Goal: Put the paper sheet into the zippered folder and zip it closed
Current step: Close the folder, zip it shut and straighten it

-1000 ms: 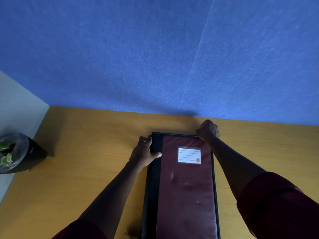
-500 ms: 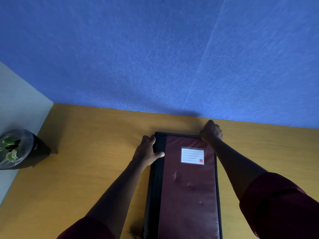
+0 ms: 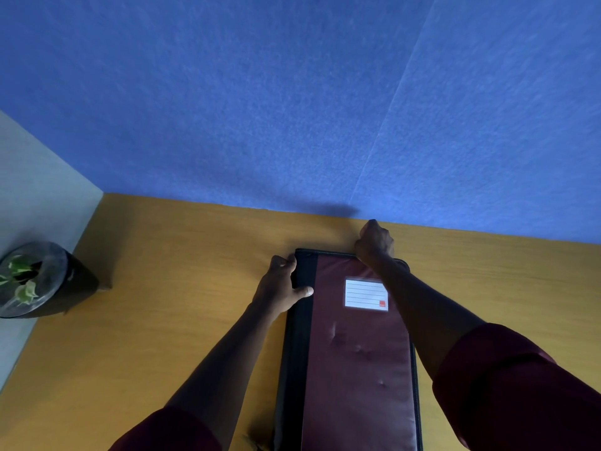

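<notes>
The fingers [image 3: 286, 263] of my left hand [image 3: 280, 288] curl over the black spine edge of the zippered folder [image 3: 357, 353] near its far left corner, and the thumb lies flat across the black strip, so that hand grips the folder's edge. My right hand [image 3: 374, 244] is clenched into a tight fist at the folder's far edge, close to its far right corner; I read it as pinching something small there, but the zip pull itself is hidden under the knuckles and I cannot tell what exactly it holds. Both dark red sleeves [image 3: 520, 385] show at the near edge of the view.

The folder lies flat and closed on the bench [image 3: 162, 320], its long side running away from me, its far end close to the bench's far edge where the blue wall [image 3: 292, 92] begins. Its cover is maroon with a black border, and a white lined label [image 3: 366, 293] with a small red square sits toward the far end. I cannot see the paper sheet.

A dark pot with a green plant [image 3: 29, 281] stands at the bench's left edge, well apart from the folder.
</notes>
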